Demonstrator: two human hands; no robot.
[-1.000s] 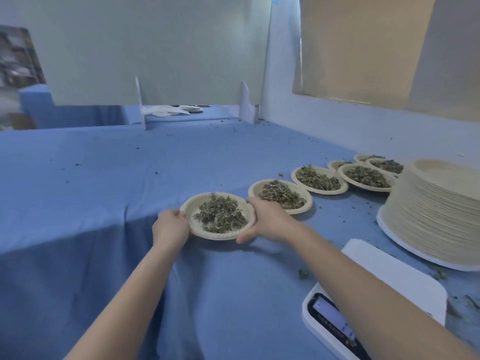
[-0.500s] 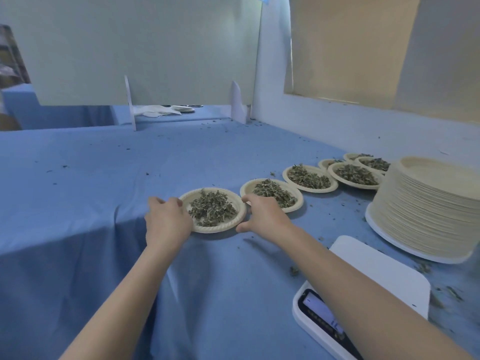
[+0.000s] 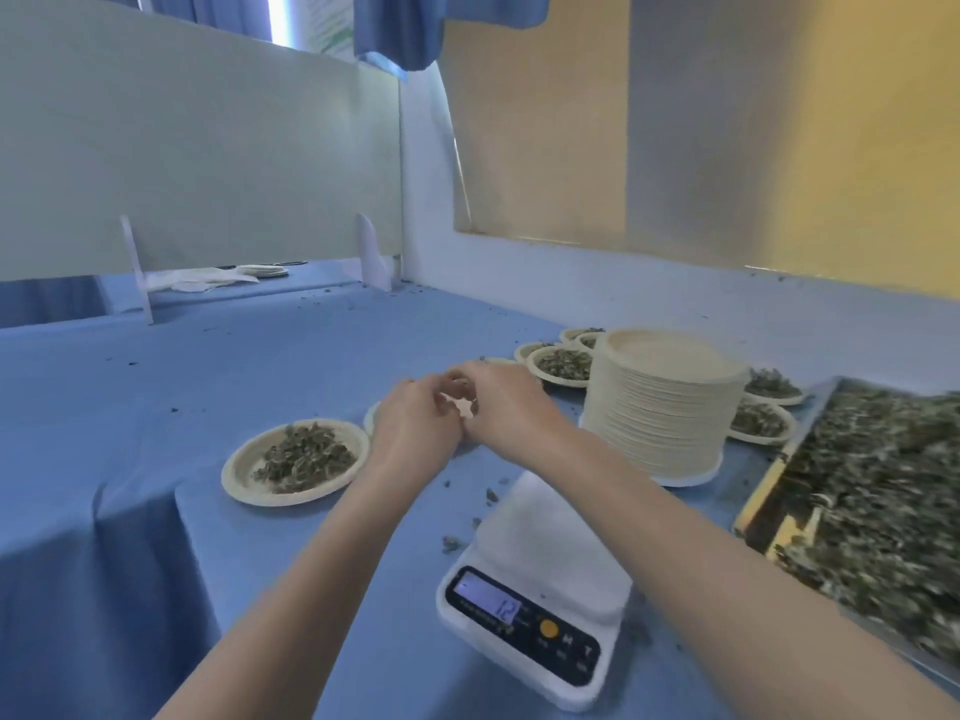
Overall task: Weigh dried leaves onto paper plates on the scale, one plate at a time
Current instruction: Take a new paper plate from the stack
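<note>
A paper plate of dried leaves (image 3: 296, 459) lies on the blue cloth, left of my hands, with nothing touching it. My left hand (image 3: 415, 423) and my right hand (image 3: 501, 402) meet above the table, fingertips touching each other, fingers loosely bent; I see nothing held in them, though they are blurred. The white scale (image 3: 535, 579) stands in front of them with a bare platform and a lit display. A tall stack of empty paper plates (image 3: 660, 402) stands to the right. A metal tray of loose dried leaves (image 3: 878, 511) fills the far right.
More filled plates lie in a row behind my hands (image 3: 561, 363) and behind the stack (image 3: 758, 423); one plate's rim (image 3: 371, 418) shows beside my left hand. Leaf crumbs dot the cloth near the scale. White partition boards (image 3: 208, 174) close the back and a wall the right.
Both hands let go of the filled plate, which stays on the cloth at the left. They moved right and came together. The view swung right, bringing the leaf tray into sight.
</note>
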